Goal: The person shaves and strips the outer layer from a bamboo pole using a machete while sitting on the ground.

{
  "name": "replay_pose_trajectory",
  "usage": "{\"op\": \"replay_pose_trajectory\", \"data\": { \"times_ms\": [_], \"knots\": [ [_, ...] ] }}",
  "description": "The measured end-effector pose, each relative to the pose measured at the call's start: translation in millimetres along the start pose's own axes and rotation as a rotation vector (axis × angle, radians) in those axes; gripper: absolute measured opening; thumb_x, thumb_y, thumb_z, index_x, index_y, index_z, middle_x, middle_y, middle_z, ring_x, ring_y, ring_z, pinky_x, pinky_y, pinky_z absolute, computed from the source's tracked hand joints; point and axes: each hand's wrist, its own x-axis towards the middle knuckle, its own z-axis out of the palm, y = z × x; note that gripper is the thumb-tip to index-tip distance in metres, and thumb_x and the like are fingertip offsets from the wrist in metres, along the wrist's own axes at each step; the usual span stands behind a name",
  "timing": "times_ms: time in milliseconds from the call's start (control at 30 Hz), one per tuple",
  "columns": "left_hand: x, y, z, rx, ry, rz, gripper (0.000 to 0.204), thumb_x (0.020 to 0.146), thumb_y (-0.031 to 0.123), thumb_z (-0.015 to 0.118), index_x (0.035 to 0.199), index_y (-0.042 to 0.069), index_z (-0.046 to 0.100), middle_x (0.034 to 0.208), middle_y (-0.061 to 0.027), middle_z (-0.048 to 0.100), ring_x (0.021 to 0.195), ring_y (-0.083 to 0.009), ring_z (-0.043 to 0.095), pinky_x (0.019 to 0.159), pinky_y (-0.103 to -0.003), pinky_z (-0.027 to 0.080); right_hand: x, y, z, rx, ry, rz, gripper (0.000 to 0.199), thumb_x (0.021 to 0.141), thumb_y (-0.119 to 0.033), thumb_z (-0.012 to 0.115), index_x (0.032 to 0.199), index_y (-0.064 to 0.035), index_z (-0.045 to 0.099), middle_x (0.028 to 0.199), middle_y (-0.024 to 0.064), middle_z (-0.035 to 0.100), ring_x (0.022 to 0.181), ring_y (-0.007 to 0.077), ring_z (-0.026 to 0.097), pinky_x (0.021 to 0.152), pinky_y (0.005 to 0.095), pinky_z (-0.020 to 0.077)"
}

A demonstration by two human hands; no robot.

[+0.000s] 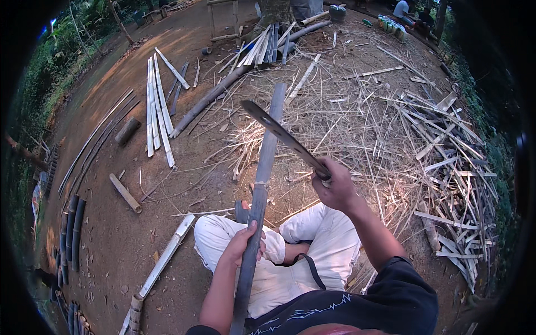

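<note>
I sit cross-legged on bare earth in white trousers. My left hand point(243, 244) grips a long dark bamboo strip point(267, 151) that runs from my lap up and away over the ground. My right hand point(335, 187) is closed on the handle of a long machete point(282, 135), raised with its blade slanting up to the left, crossing just right of the strip's upper half. The blade looks apart from the strip.
Pale bamboo shavings point(346, 123) cover the ground ahead. A heap of split offcuts point(452, 184) lies at right. Pale split slats point(156, 106) and a dark pole point(206, 99) lie at left, a short log point(125, 192) nearer. People sit far back right point(410, 14).
</note>
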Motion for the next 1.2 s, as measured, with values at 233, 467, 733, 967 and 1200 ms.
{"op": "replay_pose_trajectory", "data": {
  "times_ms": [233,467,733,967,1200],
  "knots": [
    [1,-7,2,-0.110,-0.040,0.008,0.048,0.105,0.048,0.046,0.099,0.001,0.057,0.075,-0.0081,0.060,0.055,-0.0214,0.063,0.051,-0.032,0.053,-79,-6,41,-0.439,-0.449,-0.151,0.070,0.082,-0.011,0.067,0.147,-0.0267,0.049,0.079,0.0078,0.058,0.068,0.0264,0.065,0.059,0.0381,0.0539],
    [10,-22,8,-0.215,0.000,-0.025,0.032,0.108,0.040,0.043,0.102,0.010,0.052,0.067,-0.0016,0.048,0.045,-0.0108,0.046,0.041,-0.026,0.041,-92,-7,44,-0.524,-0.683,-0.264,0.070,0.093,-0.018,0.054,0.156,-0.0364,0.032,0.087,0.0078,0.054,0.077,0.0236,0.065,0.064,0.0356,0.0531],
    [10,-14,18,-0.128,-0.050,-0.026,0.041,0.104,0.050,0.048,0.100,0.009,0.051,0.064,0.0046,0.043,0.042,-0.0063,0.039,0.038,-0.023,0.034,-72,27,36,-0.693,-0.475,-0.174,0.064,0.090,-0.019,0.065,0.150,-0.0320,0.045,0.079,0.0047,0.054,0.071,0.0211,0.061,0.056,0.0368,0.0507],
    [9,-29,13,-0.233,-0.105,-0.031,0.042,0.103,0.051,0.051,0.100,0.009,0.051,0.064,0.0025,0.044,0.041,-0.0062,0.040,0.036,-0.023,0.035,-63,39,42,-0.784,-0.422,-0.397,0.065,0.091,-0.019,0.064,0.151,-0.0332,0.045,0.082,0.0048,0.055,0.072,0.0218,0.062,0.057,0.0377,0.0515],
    [5,-39,8,-0.334,-0.182,-0.081,0.040,0.104,0.048,0.050,0.101,0.008,0.051,0.063,0.0017,0.043,0.040,-0.0078,0.040,0.034,-0.024,0.035,-67,32,42,-0.756,-0.486,-0.379,0.065,0.090,-0.018,0.064,0.151,-0.0315,0.045,0.079,0.0048,0.054,0.071,0.0222,0.062,0.059,0.0385,0.0519]
  ]
}}
